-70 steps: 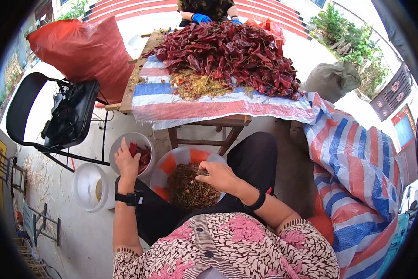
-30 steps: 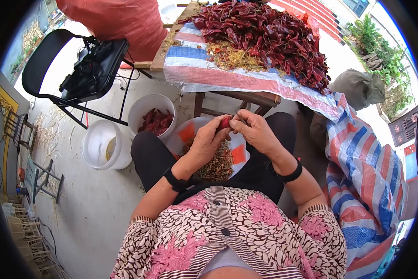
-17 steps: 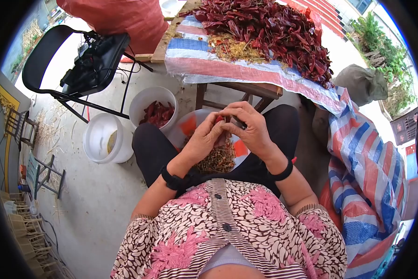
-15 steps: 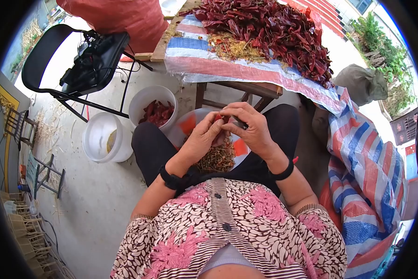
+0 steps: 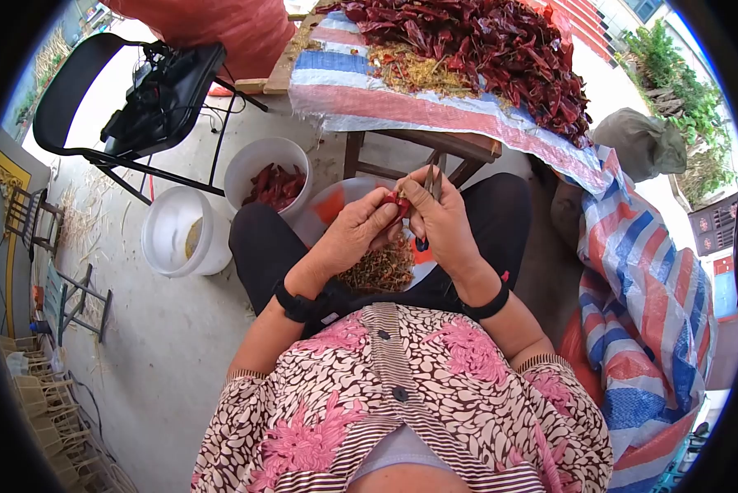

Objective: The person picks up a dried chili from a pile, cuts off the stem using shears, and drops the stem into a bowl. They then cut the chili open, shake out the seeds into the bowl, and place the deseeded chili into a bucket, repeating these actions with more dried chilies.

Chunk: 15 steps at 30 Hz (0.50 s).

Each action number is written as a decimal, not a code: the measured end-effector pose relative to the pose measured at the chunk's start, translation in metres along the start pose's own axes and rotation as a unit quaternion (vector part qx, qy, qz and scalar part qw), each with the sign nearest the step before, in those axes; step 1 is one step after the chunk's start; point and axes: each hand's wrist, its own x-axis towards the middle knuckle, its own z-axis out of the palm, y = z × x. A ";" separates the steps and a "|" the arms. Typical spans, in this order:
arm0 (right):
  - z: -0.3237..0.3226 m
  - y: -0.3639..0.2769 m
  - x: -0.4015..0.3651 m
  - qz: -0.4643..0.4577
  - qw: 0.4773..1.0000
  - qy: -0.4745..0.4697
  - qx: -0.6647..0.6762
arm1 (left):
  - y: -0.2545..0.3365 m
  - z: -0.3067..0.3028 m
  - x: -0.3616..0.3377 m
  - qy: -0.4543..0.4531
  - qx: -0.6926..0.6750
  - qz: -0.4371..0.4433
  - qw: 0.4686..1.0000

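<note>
A concrete yard floor in daylight, seen from the head camera. At the top stands a wooden table [image 5: 277, 70] draped with a striped tarp [image 5: 402, 111], and a heap of dried red chillies [image 5: 484, 41] lies across it, reaching to its right edge. A patch of yellowish seeds and stems [image 5: 418, 74] sits near the tarp's front edge.

The person sits just in front of the table with a basin [image 5: 329, 207] on the lap. The basin holds a pile of cut stems [image 5: 381, 267]. Both hands are raised together above the basin's far rim. The left hand [image 5: 354, 234] is closed, with thumb and fingers pinching a single red chilli [image 5: 398, 201] at its tip. The right hand [image 5: 445, 226] is wrapped around a pair of scissors [image 5: 433, 177] – the blades point up towards the table and stand right beside the chilli, and a bit of blue handle shows below the palm. Whether the blades touch the chilli I cannot tell.

On the floor to the left of the basin, a white bucket [image 5: 254, 156] holds trimmed red chillies, and a second white bucket [image 5: 165, 246] stands beside it with a little yellowish matter inside. Farther left is a black folding chair [image 5: 65, 90] with dark gear on its seat. To the right stand a striped sack [image 5: 648, 271] and, behind it, a grey sack [image 5: 640, 140].
</note>
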 end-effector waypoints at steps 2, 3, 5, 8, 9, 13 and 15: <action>-0.001 0.000 0.000 0.058 0.995 -0.004 0.087 | 0.002 -0.002 -0.001 -0.005 0.014 0.000 1.000; -0.001 -0.003 0.000 0.087 0.988 -0.005 0.124 | 0.003 -0.003 -0.002 -0.010 0.013 -0.004 1.000; -0.001 -0.006 -0.001 0.137 0.972 -0.007 0.191 | 0.007 -0.004 -0.002 -0.022 0.012 -0.014 1.000; -0.008 -0.003 0.000 0.203 0.934 -0.042 0.292 | 0.015 -0.005 -0.004 -0.043 0.010 -0.017 0.999; -0.013 0.002 0.004 0.227 0.912 -0.077 0.334 | 0.015 -0.003 -0.005 -0.043 0.000 -0.025 0.999; -0.005 -0.007 0.000 0.200 0.935 -0.035 0.290 | 0.013 -0.002 -0.006 -0.046 -0.009 -0.022 0.999; 0.002 -0.008 -0.003 0.118 0.972 0.017 0.201 | 0.010 -0.005 -0.005 -0.045 0.000 -0.014 0.999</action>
